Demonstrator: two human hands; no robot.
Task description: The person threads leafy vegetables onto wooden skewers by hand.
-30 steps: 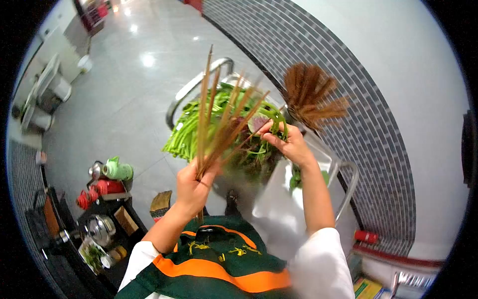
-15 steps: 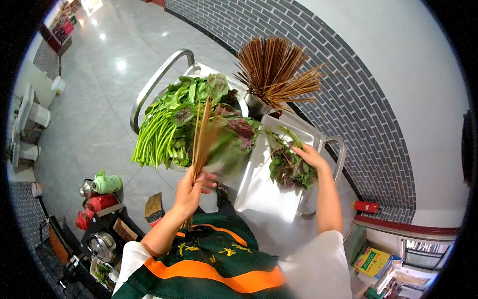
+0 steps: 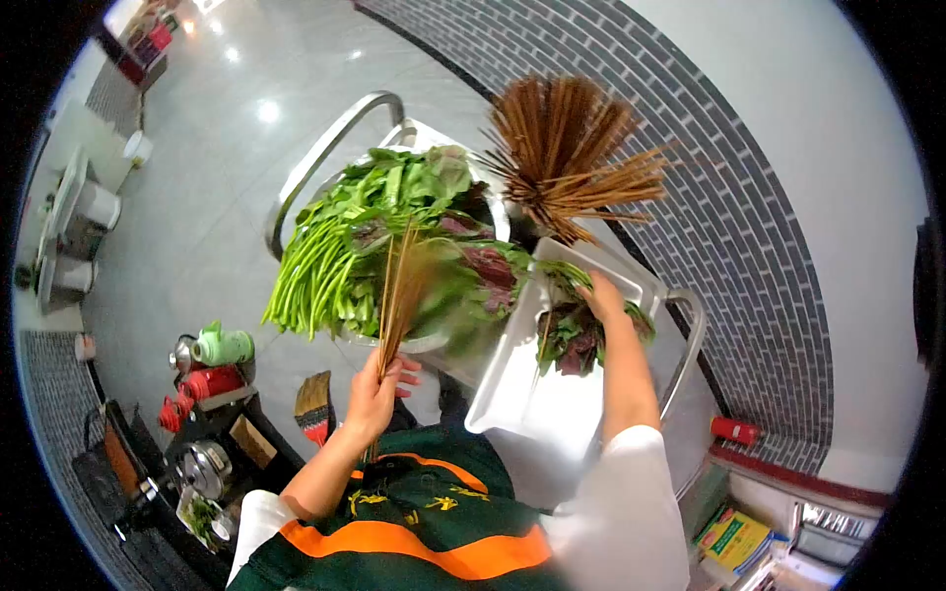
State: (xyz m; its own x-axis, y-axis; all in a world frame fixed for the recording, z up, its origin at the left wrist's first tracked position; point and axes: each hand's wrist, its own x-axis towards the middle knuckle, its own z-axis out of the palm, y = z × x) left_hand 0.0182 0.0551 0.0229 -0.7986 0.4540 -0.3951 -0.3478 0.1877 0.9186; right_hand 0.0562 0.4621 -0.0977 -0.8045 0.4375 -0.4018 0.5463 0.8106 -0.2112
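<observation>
Standing on grey tiled floor (image 3: pixel 227 197), a steel cart (image 3: pixel 680 325) flanks a brick wall (image 3: pixel 749 246).

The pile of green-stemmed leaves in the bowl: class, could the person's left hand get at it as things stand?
Probably not freely: the left hand is shut on a bundle of skewers, though the green-stemmed leaves lie uncovered just beyond it.

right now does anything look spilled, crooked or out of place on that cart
Nothing is spilled. The heap of greens overhangs its bowl on the left, stems past the rim, and the tray sits tilted.
</observation>
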